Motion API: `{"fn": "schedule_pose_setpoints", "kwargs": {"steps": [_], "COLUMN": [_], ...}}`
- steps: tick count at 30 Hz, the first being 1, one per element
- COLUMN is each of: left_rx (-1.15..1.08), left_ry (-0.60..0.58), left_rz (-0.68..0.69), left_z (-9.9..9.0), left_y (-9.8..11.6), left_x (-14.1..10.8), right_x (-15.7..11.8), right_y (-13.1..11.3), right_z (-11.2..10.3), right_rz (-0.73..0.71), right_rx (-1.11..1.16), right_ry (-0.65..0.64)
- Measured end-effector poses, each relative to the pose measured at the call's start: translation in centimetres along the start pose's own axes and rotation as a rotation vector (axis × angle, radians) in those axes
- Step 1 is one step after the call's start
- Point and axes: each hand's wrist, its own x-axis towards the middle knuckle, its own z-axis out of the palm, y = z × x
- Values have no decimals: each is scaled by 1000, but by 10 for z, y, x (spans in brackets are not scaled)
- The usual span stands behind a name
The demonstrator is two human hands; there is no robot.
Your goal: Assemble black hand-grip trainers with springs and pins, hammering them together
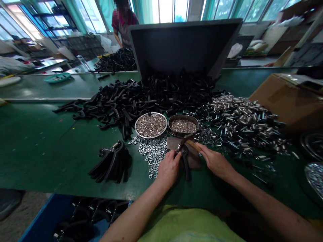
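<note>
My right hand [215,162] is wrapped round the wooden handle of a hammer [193,146]. The hammer's dark head reaches left over a flat square plate [195,163]. My left hand [168,168] pinches a black clamp-like part [186,163] with a silver metal piece at its top. That part lies on the plate, its arm hanging over the near edge. Small silver rings [151,158] are spread left of my left hand. Beyond the plate stand a round dish of small metal pins [136,127] and an oval tin of tiny metal pieces [198,125].
A heap of black parts [121,97] spills from a tipped grey bin [186,47]. Silver cylinders and bolts [242,114] pile up at right, near a cardboard box [285,97]. Stacked black parts [111,163] stand left; a blue crate [42,218] sits below. Another person [124,23] stands behind.
</note>
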Motion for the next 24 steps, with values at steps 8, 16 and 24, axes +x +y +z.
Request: {"fn": "schedule_pose_setpoints", "kwargs": {"steps": [8,16,24], "left_rx": [-251,-205,-190], "left_ry": [89,1,-92], "left_rz": [-180,-203,-256], "left_z": [10,8,4], "left_y": [-11,-9,-8], "left_x": [-9,-5,2], "right_x": [-43,-37,-35], "right_y": [-18,-19,1], "right_z": [-22,-6,9], "right_rz": [-152,-160,-41], "right_rx": [228,77,-68], "right_ry": [378,106,-2]}}
